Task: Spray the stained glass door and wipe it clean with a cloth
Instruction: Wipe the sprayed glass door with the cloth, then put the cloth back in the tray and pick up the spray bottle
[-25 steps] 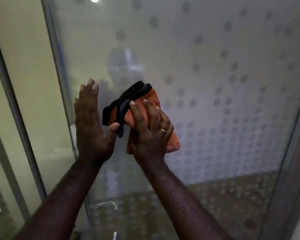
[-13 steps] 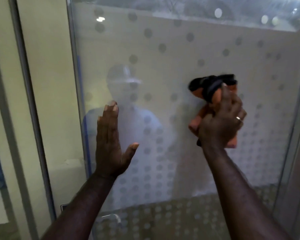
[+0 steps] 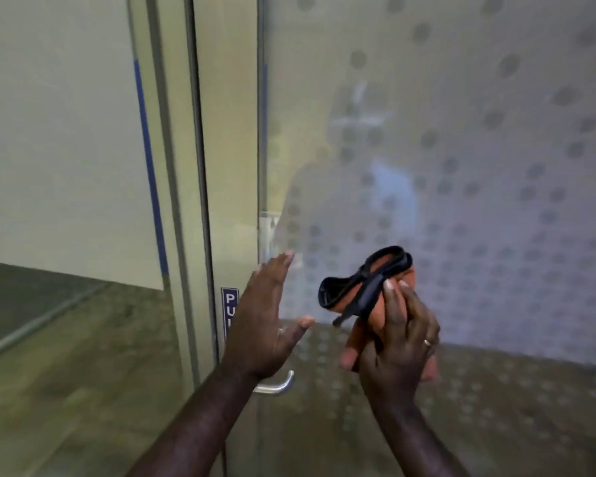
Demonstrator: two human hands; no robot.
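The frosted glass door (image 3: 461, 149) with a pattern of grey dots fills the right half of the view. My right hand (image 3: 398, 342) presses an orange cloth with a black edge (image 3: 369, 284) against the lower part of the glass. My left hand (image 3: 262, 318) lies flat on the pane near its left edge, fingers spread and holding nothing. A faint reflection of a person shows in the glass above the hands. No spray bottle is in view.
A curved metal door handle (image 3: 279, 385) sticks out just below my left hand. A small blue sign with white letters (image 3: 229, 309) sits on the frame (image 3: 200, 201) left of the door. Further left is another glass panel (image 3: 66, 149) with a blue strip.
My right hand has swept the cloth down and left from the upper right of the glass to its lower part, close to my left hand. The view has shifted down and left.
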